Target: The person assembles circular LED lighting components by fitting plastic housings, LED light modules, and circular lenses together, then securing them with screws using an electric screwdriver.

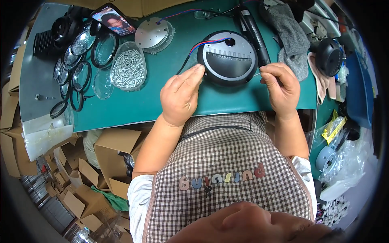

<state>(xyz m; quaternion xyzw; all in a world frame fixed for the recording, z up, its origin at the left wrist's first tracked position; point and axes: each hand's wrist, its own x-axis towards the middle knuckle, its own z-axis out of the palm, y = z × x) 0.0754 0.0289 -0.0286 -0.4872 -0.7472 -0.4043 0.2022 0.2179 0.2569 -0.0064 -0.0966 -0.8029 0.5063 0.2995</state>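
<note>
A round black housing point(227, 58) with a grey ring face lies on the green table in front of me. Red, blue and black wires point(194, 50) come out of a hole near its top. My left hand point(181, 96) is closed, fingertips pressed together against the housing's left rim; anything between them is hidden. At the right rim, my right hand point(281, 87) pinches a thin metal rod point(257, 74) between thumb and forefinger, its tip pointing at the housing. Left of the housing sits a clear tray of small screws point(129, 67).
Behind the tray are a silver perforated disc point(154, 34) and a phone point(113, 19). Clear lenses and black rings point(81, 77) crowd the left. A black cylindrical tool point(255, 36) and a grey cloth point(292, 50) lie to the right. Cardboard boxes point(117, 141) stand below the table's edge.
</note>
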